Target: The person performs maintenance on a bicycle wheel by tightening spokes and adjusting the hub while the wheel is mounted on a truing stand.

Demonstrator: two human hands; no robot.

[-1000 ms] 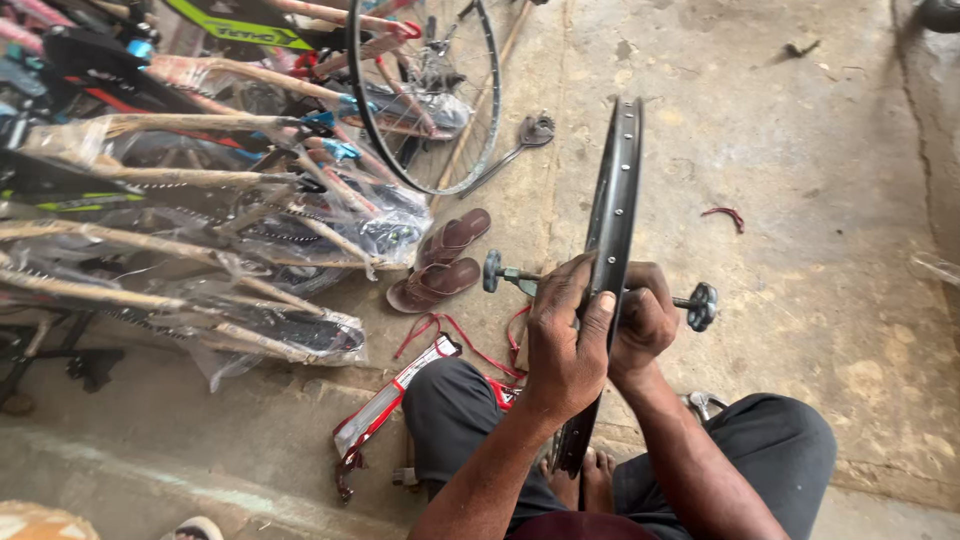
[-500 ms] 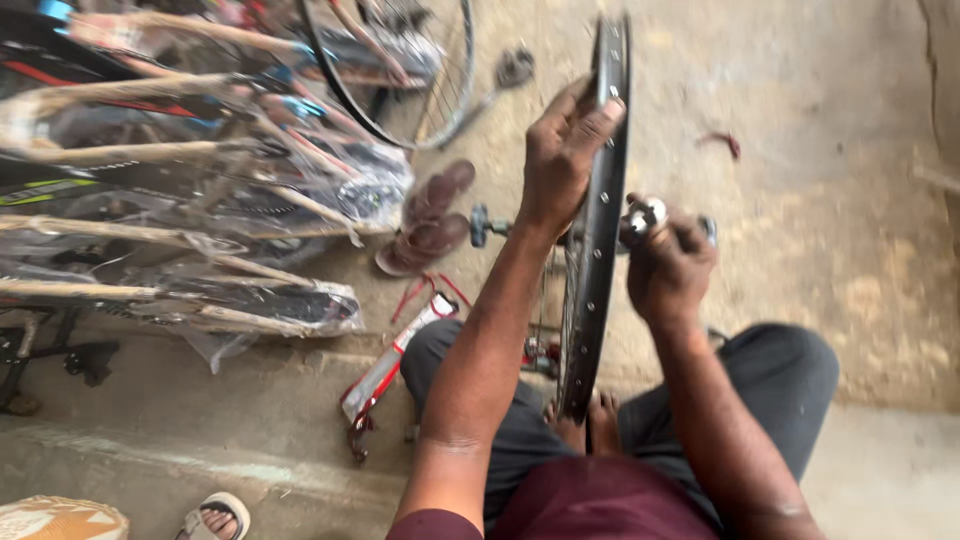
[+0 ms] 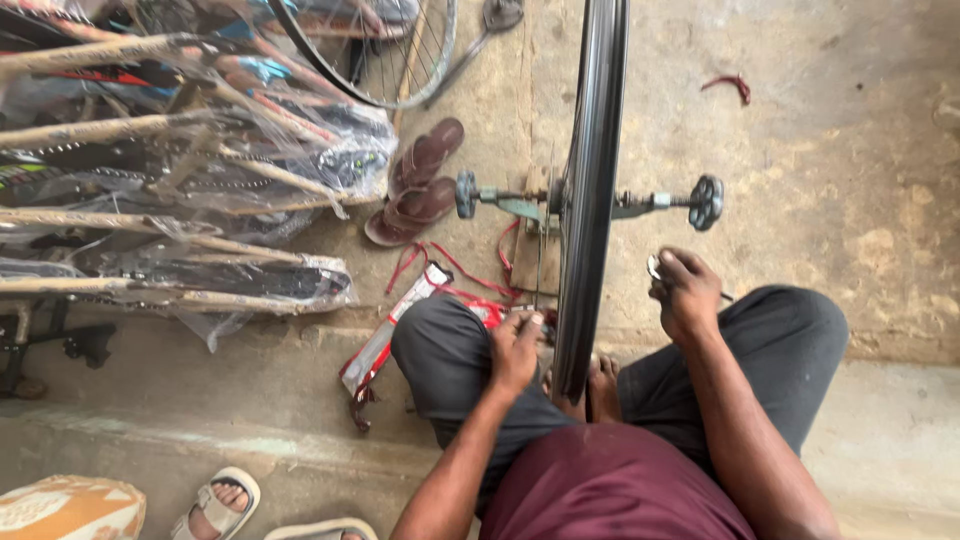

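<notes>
Head view, black wheel rim [image 3: 590, 200] upright between hands, left hand [image 3: 515, 350] touching its base, right hand [image 3: 685, 295] pinching small metal part [image 3: 655, 267].

A wheel [image 3: 590, 190] is standing upright in a stand [image 3: 520, 205] before the seated person. Sandals [image 3: 415, 180] are lying left of the stand, wrapped frames [image 3: 180, 190] further left. The left hand [image 3: 515, 350] is resting beside the rim; the right hand [image 3: 685, 292] is hovering right of it.

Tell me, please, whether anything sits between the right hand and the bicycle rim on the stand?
Nothing visible does. The right hand, closed on a small metal tool, hangs just right of the rim with bare concrete floor between them.
</notes>
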